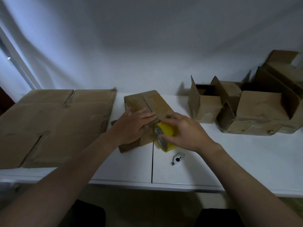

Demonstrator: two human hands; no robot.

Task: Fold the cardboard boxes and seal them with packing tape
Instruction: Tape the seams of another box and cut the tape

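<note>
We are working on a small box (157,102) that sits in the middle of the white table (246,161), just ahead of us. Its top flaps are folded down and meet along a dark seam that runs away from us. Our left hand (134,125) lies flat on the left flap, fingers straight and spread, pressing it down. Our right hand (185,133) is curled round a yellow roll of tape (164,128), thumb on the near side and fingers over the top. It holds the roll against the near end of the box, right where the seam ends.

We judge that the folding of this box is done and the sealing is only starting. We cannot make out any strip of tape along the seam, though the light is dim and clear tape would be hard to see.

A good deal looks left to do. To our left lies a stack of flat cardboard (54,125), not folded at all. To our right stand open boxes (208,105) with their flaps up, and further right a bigger pile of boxes (282,76), partly out of view. Whether any of these have taped bottoms we cannot tell.

A small white and black object (177,158) rests on the table just nearer to us than the roll. It may be a cutter, but we cannot be sure.

We find no writing, brand or label that can be read on the cardboard, the roll or the table.
</note>
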